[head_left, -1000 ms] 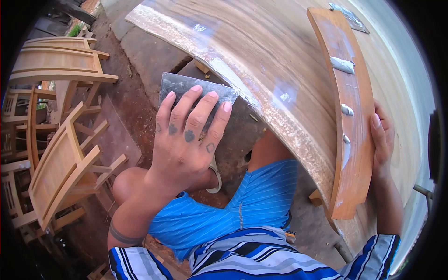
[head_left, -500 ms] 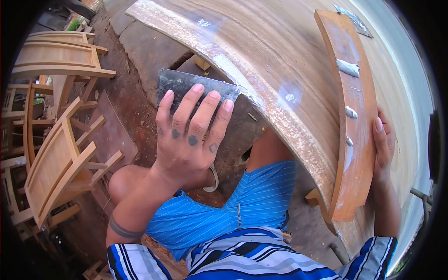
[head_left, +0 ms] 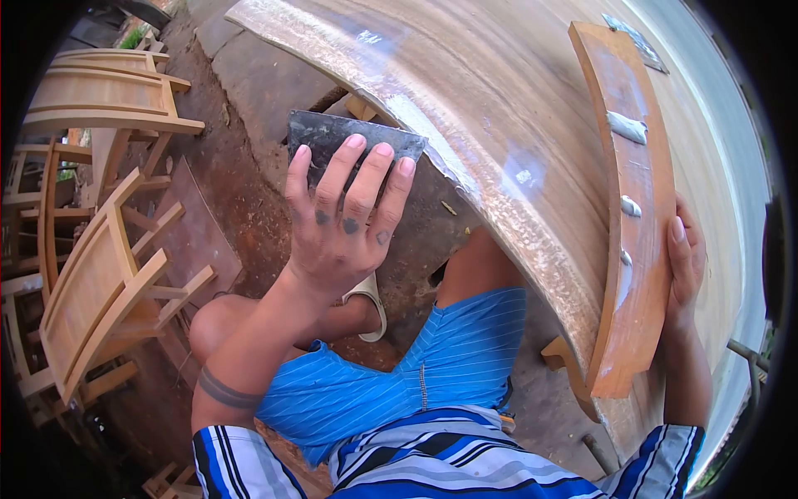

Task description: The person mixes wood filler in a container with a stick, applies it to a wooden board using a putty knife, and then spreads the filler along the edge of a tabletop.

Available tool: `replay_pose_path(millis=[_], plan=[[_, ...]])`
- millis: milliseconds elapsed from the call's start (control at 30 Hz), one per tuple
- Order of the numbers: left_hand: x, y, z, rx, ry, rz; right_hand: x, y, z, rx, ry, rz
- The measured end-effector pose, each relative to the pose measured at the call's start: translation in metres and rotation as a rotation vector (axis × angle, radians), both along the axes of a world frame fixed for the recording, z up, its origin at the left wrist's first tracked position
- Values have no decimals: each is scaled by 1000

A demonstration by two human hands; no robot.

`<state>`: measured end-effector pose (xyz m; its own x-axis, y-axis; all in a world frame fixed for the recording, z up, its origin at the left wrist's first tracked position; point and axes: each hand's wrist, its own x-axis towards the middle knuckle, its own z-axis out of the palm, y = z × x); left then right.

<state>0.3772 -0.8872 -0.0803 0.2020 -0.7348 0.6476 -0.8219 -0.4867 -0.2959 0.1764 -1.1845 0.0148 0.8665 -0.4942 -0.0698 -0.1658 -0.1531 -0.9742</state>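
My left hand [head_left: 345,216] presses its fingers over a dark flat scraper blade [head_left: 312,133], whose right corner is at the table's edge beside a streak of white filler [head_left: 420,126]. A curved orange-brown wooden piece [head_left: 636,274] lies on the large wood tabletop [head_left: 499,91]. Its upper face bears a thick dab of grey-white putty [head_left: 627,127] and two smaller dabs. My right hand [head_left: 685,262] grips the right edge of this piece, thumb near the top face, other fingers partly hidden.
A second flat blade [head_left: 636,43] lies on the tabletop beyond the curved piece. Wooden chair frames [head_left: 100,291] stand at the left on reddish ground. My bare knees and a sandal [head_left: 370,309] are below the table's edge.
My left hand and the scraper have moved slightly up and to the right in view. The curved piece has shifted a little to the right.
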Motion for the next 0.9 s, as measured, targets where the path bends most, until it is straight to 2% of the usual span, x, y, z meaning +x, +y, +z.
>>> replay_pose_path(millis=[233, 367, 533, 733, 833, 867, 900], plan=[[17, 9, -5, -26, 48, 100, -1, 1, 0, -34, 4, -31], [15, 10, -8, -194, 264, 94, -1, 0, 0, -37, -3, -21], [-22, -6, 0, -533, 768, -22, 0, 1, 0, -5, -9, -32], [-44, 1, 23, -709, 1199, -45, -1, -3, 0, 3, -13, -13], [-63, -1, 49, -887, 1385, -116, 0, -6, -4, 69, -40, -9], [-65, 1, 50, -899, 1376, -143, 1, -4, -4, 84, -34, 11], [-67, 6, 56, -767, 1306, -160, 1, -2, -1, 88, -28, 20]])
